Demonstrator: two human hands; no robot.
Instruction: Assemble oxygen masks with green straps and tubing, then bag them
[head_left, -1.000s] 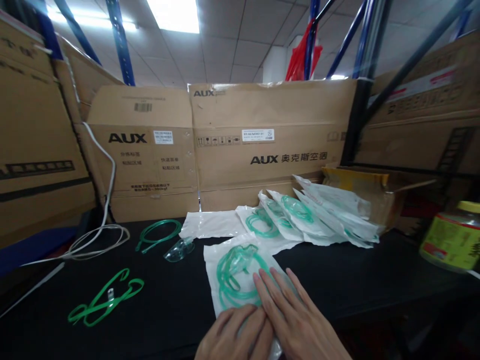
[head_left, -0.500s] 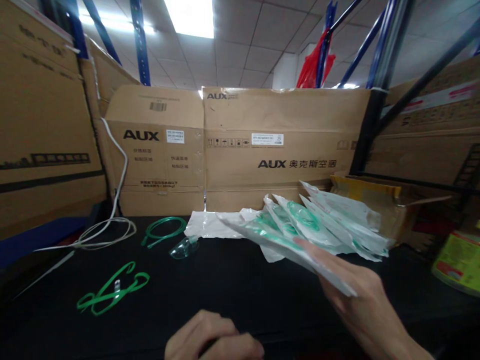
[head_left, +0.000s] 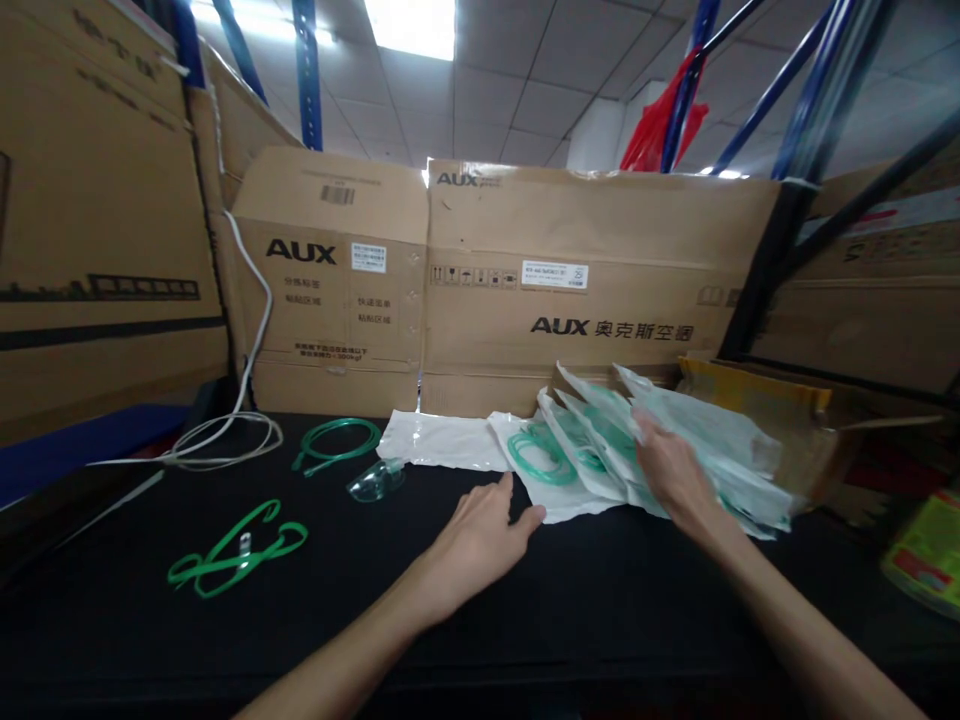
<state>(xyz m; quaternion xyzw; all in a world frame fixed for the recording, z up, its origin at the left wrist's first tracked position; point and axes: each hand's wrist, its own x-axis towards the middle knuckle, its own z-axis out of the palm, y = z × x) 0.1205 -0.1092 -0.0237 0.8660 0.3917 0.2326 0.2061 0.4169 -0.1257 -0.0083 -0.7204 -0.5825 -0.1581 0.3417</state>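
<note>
pouches: a fanned stack of sealed white pouches [head_left: 675,450] with green tubing inside lies at the back right of the desk, leaning against an open yellow-brown carton [head_left: 757,420].
right hand: the right hand [head_left: 667,465] rests flat on the top of the stack, fingers spread and loose, gripping nothing.
left hand: the left hand [head_left: 480,535] is open, palm down on the desk, fingertips touching the near edge of the front pouch [head_left: 544,465], which shows a green coil.
flat pouch: one empty-looking white pouch [head_left: 442,440] lies flat just left of the stack.
loose parts: a clear mask piece [head_left: 375,480] is near the flat pouch; a green tube coil [head_left: 337,445] is behind it; a green strap [head_left: 236,550] lies well apart at the left.
open room: the black desk [head_left: 585,600] is bare in front of both hands and between the strap and the left hand.
edges: the near desk edge is dark and hard to tell.
back: big aux cardboard boxes [head_left: 510,290] stand as a wall along the back of the desk; a white cable [head_left: 225,440] is coiled at the left.
room: blue rack posts, a red bag [head_left: 660,120] and ceiling lamps are above.
</note>
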